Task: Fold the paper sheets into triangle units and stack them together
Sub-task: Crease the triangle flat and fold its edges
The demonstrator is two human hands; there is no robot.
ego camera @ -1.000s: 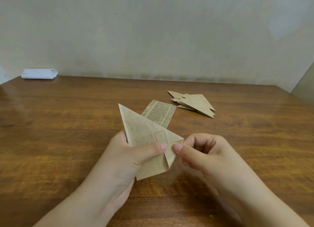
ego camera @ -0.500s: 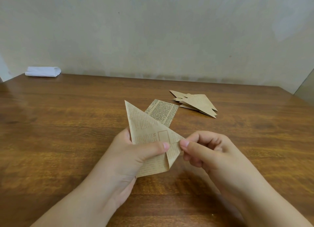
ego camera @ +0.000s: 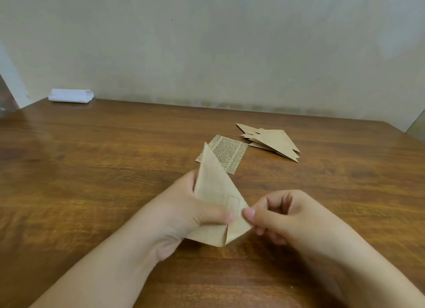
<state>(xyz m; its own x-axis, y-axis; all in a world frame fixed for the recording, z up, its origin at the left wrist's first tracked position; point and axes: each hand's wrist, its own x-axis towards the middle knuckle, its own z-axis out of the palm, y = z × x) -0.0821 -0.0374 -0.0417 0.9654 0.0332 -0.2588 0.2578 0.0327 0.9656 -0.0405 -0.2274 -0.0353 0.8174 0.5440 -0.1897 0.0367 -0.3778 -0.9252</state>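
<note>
A tan newsprint sheet folded into a tall triangle (ego camera: 213,188) stands tilted above the wooden table, its tip pointing away from me. My left hand (ego camera: 184,211) holds it from the left, thumb lying across its front. My right hand (ego camera: 282,215) pinches its right corner between thumb and forefinger, the other fingers curled. Behind it a flat printed sheet (ego camera: 227,155) lies on the table. A stack of finished tan triangle units (ego camera: 273,142) lies farther back to the right.
The brown wooden table (ego camera: 92,169) runs to a pale wall. A folded white cloth (ego camera: 71,96) sits at the far left corner. The table's right edge (ego camera: 414,137) is near the stack.
The folded triangle and both hands have shifted slightly right and down in view, and the paper has turned so its face looks narrower. Both holds on it are unchanged.
</note>
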